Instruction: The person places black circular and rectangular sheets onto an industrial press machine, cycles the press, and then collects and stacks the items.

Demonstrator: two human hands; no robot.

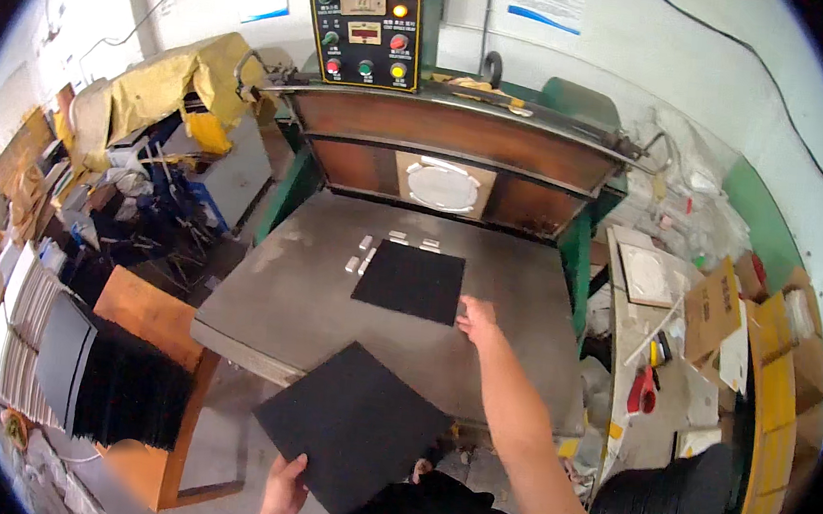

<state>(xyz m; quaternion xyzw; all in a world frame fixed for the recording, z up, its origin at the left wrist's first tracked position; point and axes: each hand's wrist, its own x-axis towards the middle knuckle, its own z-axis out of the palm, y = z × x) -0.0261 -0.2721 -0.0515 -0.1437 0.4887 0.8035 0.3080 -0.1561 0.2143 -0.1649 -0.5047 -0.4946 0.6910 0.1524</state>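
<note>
My left hand (286, 487) grips the lower left edge of a black square sheet (352, 421), with its thumb on top. This sheet is tilted in front of the machine bed, near my body. A second black sheet (411, 281) lies flat on the grey metal bed (265, 279) of a press. My right hand (477, 320) reaches to that sheet's right edge, with fingers apart and fingertips at or touching the edge. Small pale metal blocks (365, 258) line the flat sheet's left and far sides.
Behind the bed, a press head (345, 121) carries a white round piece (442, 185), below a control box (364, 26). Black sheets (131, 380) stand on a wooden stand at left. Right are a cluttered side table (661, 402), red-handled scissors (645, 391) and stacked round black pieces (668, 499).
</note>
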